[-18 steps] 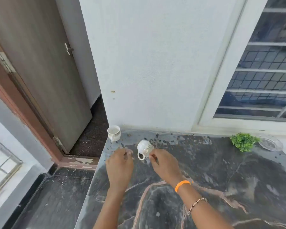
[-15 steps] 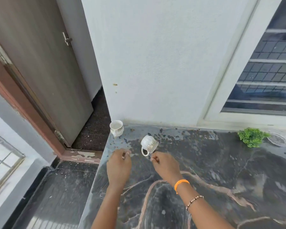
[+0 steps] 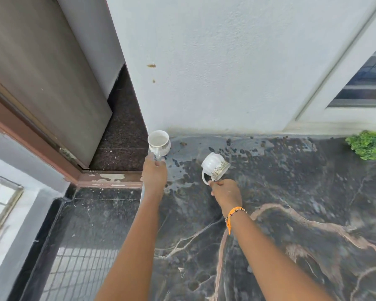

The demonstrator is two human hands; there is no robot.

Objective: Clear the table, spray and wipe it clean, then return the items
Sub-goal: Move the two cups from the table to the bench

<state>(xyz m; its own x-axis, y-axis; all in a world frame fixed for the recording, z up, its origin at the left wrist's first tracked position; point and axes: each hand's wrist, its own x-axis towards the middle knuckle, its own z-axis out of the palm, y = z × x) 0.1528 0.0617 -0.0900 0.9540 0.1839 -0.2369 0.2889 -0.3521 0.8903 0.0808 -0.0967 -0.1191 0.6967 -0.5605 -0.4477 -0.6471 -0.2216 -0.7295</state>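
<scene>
Two white cups with gold trim are at the far left of the dark marble table (image 3: 291, 213). The upright cup (image 3: 159, 142) stands at the table's far-left corner, and my left hand (image 3: 154, 172) grips its handle. The second cup (image 3: 215, 165) is tilted, mouth toward the lower right, held by its handle in my right hand (image 3: 226, 193) just above the tabletop. Dark wet spots speckle the marble around both cups.
A small green plant (image 3: 368, 144) sits at the far right by the window frame. The white wall runs along the table's back edge. Left of the table the floor drops away toward a brown door (image 3: 41, 72).
My left hand reached forward and took the far-left cup's handle. My right hand still holds the tilted cup, moved slightly right. The view shifted left and down, so the glass dish is out of frame.
</scene>
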